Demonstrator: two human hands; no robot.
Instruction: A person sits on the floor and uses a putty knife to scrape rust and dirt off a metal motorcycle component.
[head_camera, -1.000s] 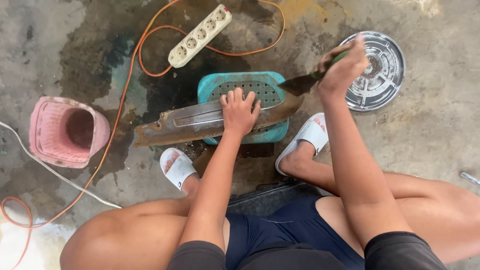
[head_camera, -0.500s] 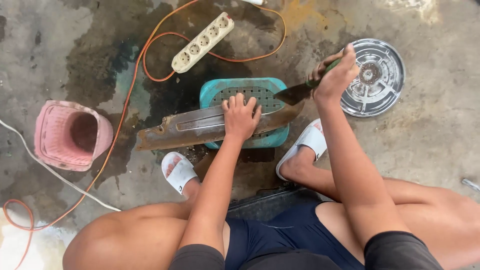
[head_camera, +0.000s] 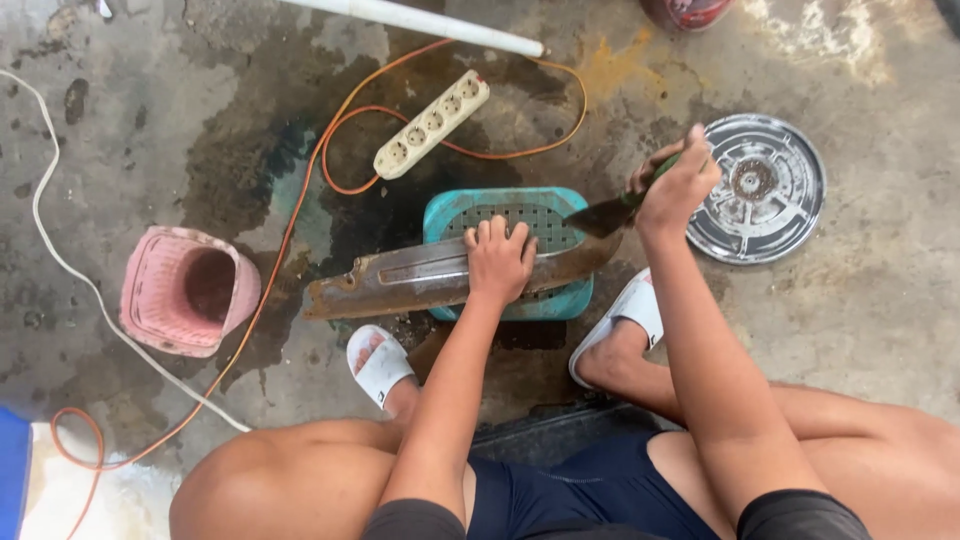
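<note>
Your left hand (head_camera: 498, 262) lies flat, fingers spread, pressing on the long rusty metal cover (head_camera: 440, 277), which rests across the top of the teal plastic stool (head_camera: 520, 250). Your right hand (head_camera: 678, 185) is closed around the green handle of a scraper (head_camera: 612, 214), whose dark blade touches the cover's end at the stool's right edge. Right of the stool lies a round chrome disc (head_camera: 760, 190); beyond the stool, a white power strip (head_camera: 432, 124); well left of it, a pink basket (head_camera: 185, 290) on its side.
</note>
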